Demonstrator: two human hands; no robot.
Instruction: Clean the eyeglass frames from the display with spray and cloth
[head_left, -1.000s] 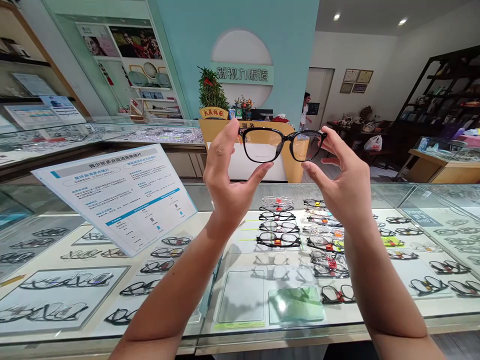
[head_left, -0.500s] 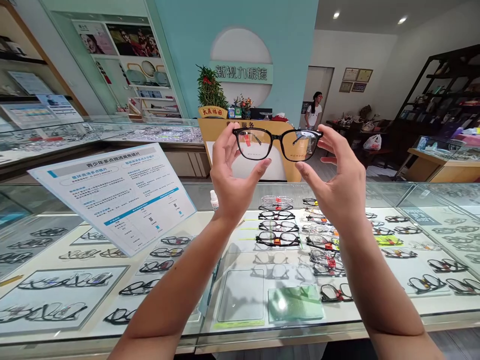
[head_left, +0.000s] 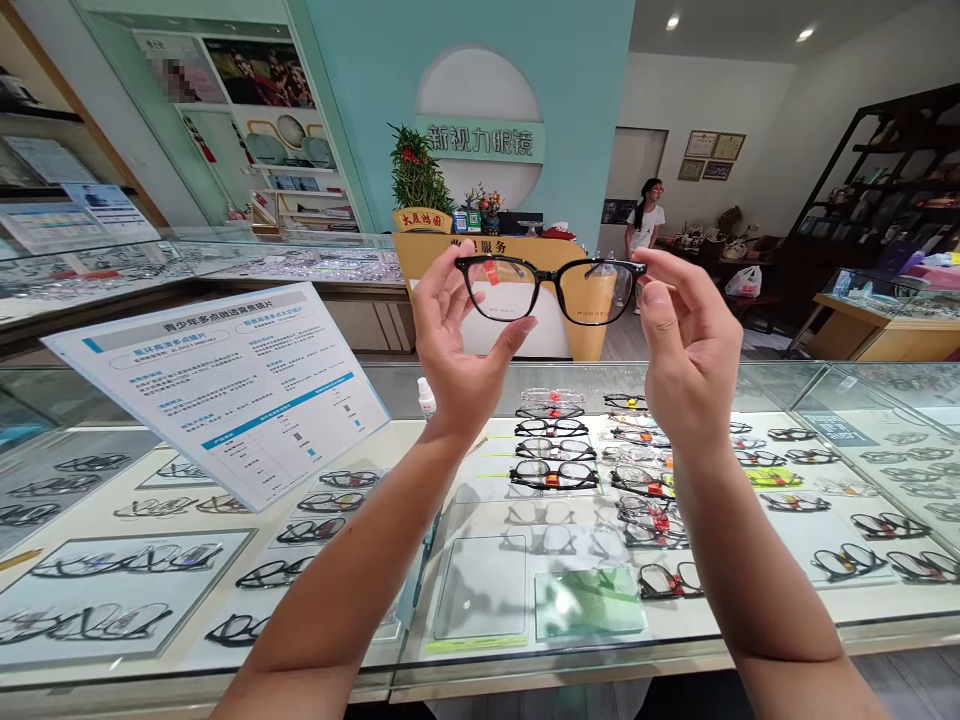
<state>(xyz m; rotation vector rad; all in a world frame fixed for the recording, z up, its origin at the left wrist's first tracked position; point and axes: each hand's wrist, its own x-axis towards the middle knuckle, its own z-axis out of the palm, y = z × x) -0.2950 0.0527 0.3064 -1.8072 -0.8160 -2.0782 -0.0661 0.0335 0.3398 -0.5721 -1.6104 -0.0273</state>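
Note:
A pair of black-framed eyeglasses [head_left: 550,278] is held up above the glass counter, lenses facing me. My left hand [head_left: 469,345] grips the frame at its left corner, the thumb below the left lens and the fingers behind. At the other corner, my right hand [head_left: 694,340] pinches the frame between thumb and fingers. Print shows on the lower part of the right lens, and a small red tag hangs behind the left lens. Beneath my hands, a column of eyeglasses [head_left: 553,452] lies in the display case.
A printed sheet [head_left: 225,390] stands tilted on the glass display counter [head_left: 405,655] at left. A small white bottle [head_left: 426,398] is beside my left wrist. A green card [head_left: 589,603] lies nearer me. Beyond are a yellow desk [head_left: 592,340] and a person [head_left: 646,220] in white.
My right thumb has lifted from below the right lens to the frame's right corner. The eyeglasses have shifted slightly. In the background, the person has moved a little to the right.

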